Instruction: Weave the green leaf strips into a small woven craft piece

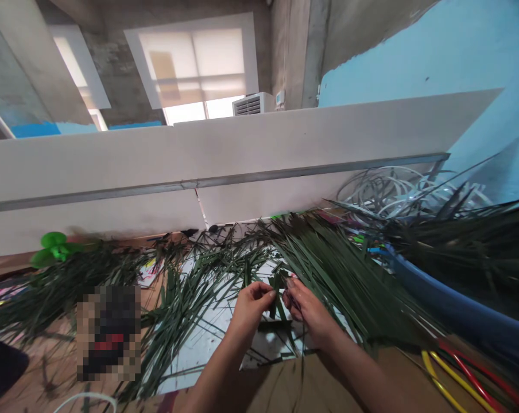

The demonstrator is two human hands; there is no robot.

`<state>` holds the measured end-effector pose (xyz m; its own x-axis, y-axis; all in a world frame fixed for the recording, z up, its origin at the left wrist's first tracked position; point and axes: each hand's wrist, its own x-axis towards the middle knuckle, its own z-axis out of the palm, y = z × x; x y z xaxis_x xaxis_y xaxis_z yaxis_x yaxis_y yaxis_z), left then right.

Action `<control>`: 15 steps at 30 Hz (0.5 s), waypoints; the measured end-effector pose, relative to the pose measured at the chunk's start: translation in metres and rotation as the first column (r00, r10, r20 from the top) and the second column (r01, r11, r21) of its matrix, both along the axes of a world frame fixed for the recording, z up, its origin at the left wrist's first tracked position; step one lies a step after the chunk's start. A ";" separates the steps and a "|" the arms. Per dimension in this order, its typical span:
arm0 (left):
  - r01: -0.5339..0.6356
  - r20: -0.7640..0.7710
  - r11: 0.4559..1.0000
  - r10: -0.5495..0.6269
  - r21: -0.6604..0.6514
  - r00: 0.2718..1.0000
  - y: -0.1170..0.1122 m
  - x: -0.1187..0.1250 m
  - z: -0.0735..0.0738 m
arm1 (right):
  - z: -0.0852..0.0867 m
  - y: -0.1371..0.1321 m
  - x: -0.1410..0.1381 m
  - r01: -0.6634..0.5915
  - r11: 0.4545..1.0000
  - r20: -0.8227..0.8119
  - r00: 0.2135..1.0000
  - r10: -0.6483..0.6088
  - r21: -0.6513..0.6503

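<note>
My left hand (254,307) pinches a dark green leaf strip (277,287) between thumb and forefinger, just left of the view's middle. Close beside it, my right hand (305,307) is closed, its fingers curled round a thin dark thing that I cannot make out. Several leaf strips stick up and hang down between the two hands. Beneath them lies a white sheet (194,350) strewn with cut leaf pieces. A pile of long narrow leaves (190,298) is left of my hands, and a broad bundle of long leaves (341,275) is on the right.
A blue tub (440,292) full of dark leaves stands at the right. Yellow tubing (440,378) and red tubing (475,373) lie near its front. Behind are coiled white strips (384,189) and a low white partition (259,143). A green three-lobed object (53,249) is far left.
</note>
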<state>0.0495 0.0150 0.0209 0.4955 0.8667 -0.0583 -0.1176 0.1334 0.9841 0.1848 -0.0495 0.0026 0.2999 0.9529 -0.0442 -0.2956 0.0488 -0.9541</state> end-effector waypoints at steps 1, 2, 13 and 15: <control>0.003 -0.002 1.000 -0.003 0.002 1.000 -0.001 0.001 -0.001 | 0.000 0.000 -0.001 0.004 1.000 -0.012 1.000 -0.004 -0.006; 0.006 -0.004 1.000 -0.006 0.008 1.000 -0.001 0.001 -0.002 | -0.001 0.000 -0.001 0.003 1.000 -0.025 1.000 -0.003 -0.011; 0.026 -0.030 0.997 -0.024 0.068 0.999 -0.002 0.004 -0.008 | 0.008 -0.002 -0.004 0.016 1.000 -0.030 0.999 -0.016 -0.025; 0.031 -0.028 0.997 -0.029 0.072 0.999 -0.002 0.004 -0.008 | 0.008 -0.002 -0.005 0.022 1.000 -0.031 0.999 -0.023 -0.019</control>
<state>0.0534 0.0129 0.0125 0.5203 0.8539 -0.0095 -0.0880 0.0647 0.9940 0.1799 -0.0513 0.0108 0.3195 0.9449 -0.0715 -0.3245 0.0382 -0.9451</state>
